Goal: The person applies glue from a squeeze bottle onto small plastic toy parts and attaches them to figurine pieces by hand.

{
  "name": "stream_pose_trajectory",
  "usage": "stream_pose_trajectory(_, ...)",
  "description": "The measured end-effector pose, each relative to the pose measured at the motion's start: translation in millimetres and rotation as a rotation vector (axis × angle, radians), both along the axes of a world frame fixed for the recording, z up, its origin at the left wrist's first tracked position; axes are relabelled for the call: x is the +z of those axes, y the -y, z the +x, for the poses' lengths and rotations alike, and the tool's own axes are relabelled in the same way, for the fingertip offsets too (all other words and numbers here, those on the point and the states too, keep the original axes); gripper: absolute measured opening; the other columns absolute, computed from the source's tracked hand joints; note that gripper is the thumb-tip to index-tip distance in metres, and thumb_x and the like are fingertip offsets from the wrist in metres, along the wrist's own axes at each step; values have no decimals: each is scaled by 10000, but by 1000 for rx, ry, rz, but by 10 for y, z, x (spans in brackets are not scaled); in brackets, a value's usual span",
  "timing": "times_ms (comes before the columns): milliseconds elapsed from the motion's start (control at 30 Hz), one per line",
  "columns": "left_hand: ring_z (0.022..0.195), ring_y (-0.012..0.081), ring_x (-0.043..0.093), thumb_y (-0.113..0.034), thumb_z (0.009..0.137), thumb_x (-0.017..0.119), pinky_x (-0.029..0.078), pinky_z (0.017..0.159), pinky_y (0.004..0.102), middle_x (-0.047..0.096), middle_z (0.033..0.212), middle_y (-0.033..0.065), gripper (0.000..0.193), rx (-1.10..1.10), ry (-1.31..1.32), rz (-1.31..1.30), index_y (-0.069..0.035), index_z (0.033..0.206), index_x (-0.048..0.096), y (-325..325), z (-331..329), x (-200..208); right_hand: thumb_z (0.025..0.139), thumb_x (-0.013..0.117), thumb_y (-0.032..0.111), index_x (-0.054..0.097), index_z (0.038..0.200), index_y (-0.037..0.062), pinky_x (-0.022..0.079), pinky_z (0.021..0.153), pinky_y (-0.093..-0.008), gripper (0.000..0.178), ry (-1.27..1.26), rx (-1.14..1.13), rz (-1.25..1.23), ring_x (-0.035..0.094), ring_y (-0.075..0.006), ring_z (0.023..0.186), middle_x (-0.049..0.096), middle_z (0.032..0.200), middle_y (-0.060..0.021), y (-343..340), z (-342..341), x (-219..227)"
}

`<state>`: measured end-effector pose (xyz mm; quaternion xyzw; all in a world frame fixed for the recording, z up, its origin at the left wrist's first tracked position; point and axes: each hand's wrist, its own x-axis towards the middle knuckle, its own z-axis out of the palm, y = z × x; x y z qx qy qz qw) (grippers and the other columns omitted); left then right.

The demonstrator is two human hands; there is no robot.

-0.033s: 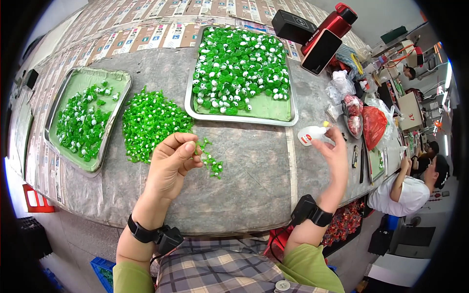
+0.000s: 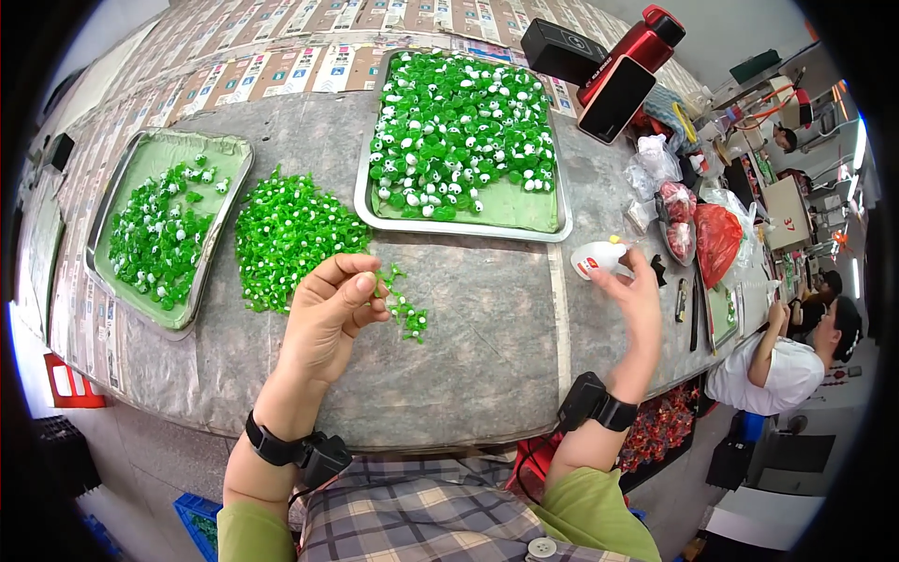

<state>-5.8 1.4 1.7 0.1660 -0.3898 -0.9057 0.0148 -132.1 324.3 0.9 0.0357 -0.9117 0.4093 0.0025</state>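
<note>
Here is the desk [image 2: 487,318], a wide slab under a worn grey covering, its far edge lined with flattened printed cardboard [image 2: 281,70]. The left hand [image 2: 328,318] hangs over the middle of it, fingers curled in and pinched together at the tips, right at the edge of a small scatter of green pieces [image 2: 403,304]; whether a piece sits between the fingertips cannot be told. Just left of that hand lies a loose heap of green pieces [image 2: 290,234], straight on the grey covering. Further left, a metal tray [image 2: 225,225] with a green liner holds a thinner spread of green and white pieces. Up at the far side, a bigger metal tray [image 2: 468,225] is packed with them.

Over to the right, the right hand [image 2: 637,300] is raised above the desk, fingers closed around a small white bottle [image 2: 597,258] with a yellow tip. Both wrists carry black bands with small black units.

Beyond the bottle the desk gets crowded: clear plastic bags [image 2: 655,159], a red bag [image 2: 716,239], a red flask [image 2: 637,47] and a black box [image 2: 562,47] at the far corner. In the room at the right, another person in a white shirt [image 2: 773,370] sits at a separate bench. Low on the left, a red crate [image 2: 66,384] stands on the floor.
</note>
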Motion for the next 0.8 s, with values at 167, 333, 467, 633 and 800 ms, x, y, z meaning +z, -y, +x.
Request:
stream_pose_trajectory(167,643,101,554,-115,761,575,493,589,225,571,734,53,137,-21,-13,-7,-33,865,537,22,11,-49,675,659,139,487,1013,-12,406,722,-241,408,145,23,-238,510,-126,871,533,983,-106,181,-30,5)
stream_pose_trajectory(333,669,119,576,-97,764,565,498,605,235,587,775,81,138,-87,6,-1,-22,878,543,14,18,-21,744,602,143,449,1044,-35,411,741,-250,381,-83,150,-636,533,-145,853,536,959,-109,777,157,475)
stream_pose_trajectory(467,675,125,580,-96,764,564,499,602,237,589,791,88,134,-94,12,7,-22,875,546,24,11,-15,743,598,293,428,1061,-35,421,707,-238,488,-144,313,-658,544,-166,842,558,912,-115,1121,264,648)
stream_pose_trajectory(633,654,110,565,-92,768,558,494,606,236,569,736,43,113,-90,-38,77,-29,861,545,30,15,-62,590,747,240,483,909,15,403,623,-181,471,-199,341,-792,504,-64,719,535,783,-19,1361,463,666)
stream_pose_trajectory(800,640,103,559,-92,768,560,494,604,235,560,714,33,103,-110,-31,96,-32,850,544,41,11,-75,545,775,226,493,828,23,395,534,-192,448,-376,360,-841,492,-68,626,518,746,-14,1486,560,590)
